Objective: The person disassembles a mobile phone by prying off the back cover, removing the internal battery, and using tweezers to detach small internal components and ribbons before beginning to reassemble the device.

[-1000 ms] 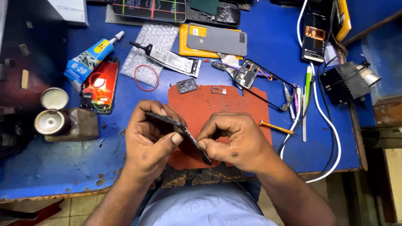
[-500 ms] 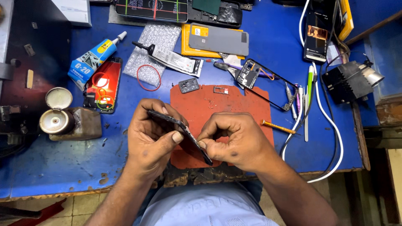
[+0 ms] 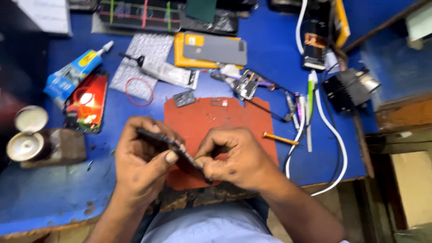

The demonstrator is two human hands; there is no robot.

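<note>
Both of my hands grip a thin dark phone part (image 3: 167, 145), seen edge-on and tilted down to the right. My left hand (image 3: 143, 167) holds its upper left end with the thumb pressed on the edge. My right hand (image 3: 234, 157) pinches its lower right end with curled fingers. The part hovers just above a red-brown work mat (image 3: 225, 118) on the blue table (image 3: 54, 193).
A glue tube (image 3: 72, 74), a dark phone with a red glare (image 3: 87, 105), a red rubber band (image 3: 139, 91) and an open round tin (image 3: 27, 135) lie left. A yellow-and-grey phone case (image 3: 211, 49), small parts, tweezers (image 3: 292, 108), an orange tool (image 3: 280, 138) and white cable (image 3: 333, 135) lie behind and right.
My hands and the part stay almost still on the mat. The camera has shifted a little, so the table items sit slightly differently in view.
</note>
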